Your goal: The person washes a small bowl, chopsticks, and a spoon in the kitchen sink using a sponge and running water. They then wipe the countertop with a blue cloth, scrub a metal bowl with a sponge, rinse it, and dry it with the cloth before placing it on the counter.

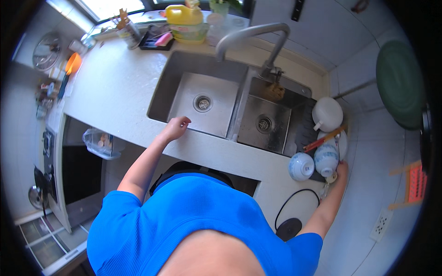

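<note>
My left hand [175,129] hovers by the front rim of the steel double sink [159,94], fingers loosely curled and slightly apart, with nothing in them. At the far right, my right hand [342,169] reaches beside a blue-and-white bowl [326,161] tipped over on the dark drying mat [301,131]. Its fingers are mostly hidden, so a grip cannot be made out. A small pale, round thing [332,178] sits close to that hand. Another patterned bowl [301,166] lies base-up to the left. Red-and-wood chopsticks [323,139] rest across a white plate [341,143] behind the bowls.
A grey faucet [251,31] arches over the sink, and a brown scrubber [275,92] hangs at the right basin. A white pot-like vessel [327,113] stands behind the chopsticks. A black round device with a cord [288,228] lies near my right forearm. Yellow jug [185,22] at the back.
</note>
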`<state>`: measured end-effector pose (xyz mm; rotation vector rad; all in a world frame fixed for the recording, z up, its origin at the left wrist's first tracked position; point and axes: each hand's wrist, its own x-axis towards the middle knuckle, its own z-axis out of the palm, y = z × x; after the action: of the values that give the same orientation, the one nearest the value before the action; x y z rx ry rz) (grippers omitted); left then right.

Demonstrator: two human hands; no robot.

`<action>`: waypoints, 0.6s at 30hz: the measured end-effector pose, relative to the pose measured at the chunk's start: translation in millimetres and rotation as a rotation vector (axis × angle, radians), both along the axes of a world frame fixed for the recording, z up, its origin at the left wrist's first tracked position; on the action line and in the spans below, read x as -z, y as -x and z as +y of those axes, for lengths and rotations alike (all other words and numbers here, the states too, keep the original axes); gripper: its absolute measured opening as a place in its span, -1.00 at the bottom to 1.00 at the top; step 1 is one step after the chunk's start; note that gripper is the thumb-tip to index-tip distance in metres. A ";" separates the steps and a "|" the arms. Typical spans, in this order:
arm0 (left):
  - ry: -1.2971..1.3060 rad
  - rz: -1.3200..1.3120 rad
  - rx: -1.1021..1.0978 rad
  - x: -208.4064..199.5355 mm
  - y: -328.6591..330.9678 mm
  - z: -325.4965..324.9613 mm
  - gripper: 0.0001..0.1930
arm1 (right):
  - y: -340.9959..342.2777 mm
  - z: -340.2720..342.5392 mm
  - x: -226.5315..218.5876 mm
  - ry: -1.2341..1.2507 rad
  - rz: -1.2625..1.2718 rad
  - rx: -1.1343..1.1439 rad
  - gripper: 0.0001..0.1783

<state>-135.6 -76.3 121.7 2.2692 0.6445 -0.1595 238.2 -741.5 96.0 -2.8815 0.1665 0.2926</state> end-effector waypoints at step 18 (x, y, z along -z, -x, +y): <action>-0.018 -0.018 0.097 -14.8 19.0 39.9 -0.80 | 63.7 133.9 -134.2 -0.139 -0.023 -0.153 -0.74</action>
<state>-154.6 -36.3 136.5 2.3179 0.5283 -0.1809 174.5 -607.6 230.3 -2.7618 -0.0762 0.2866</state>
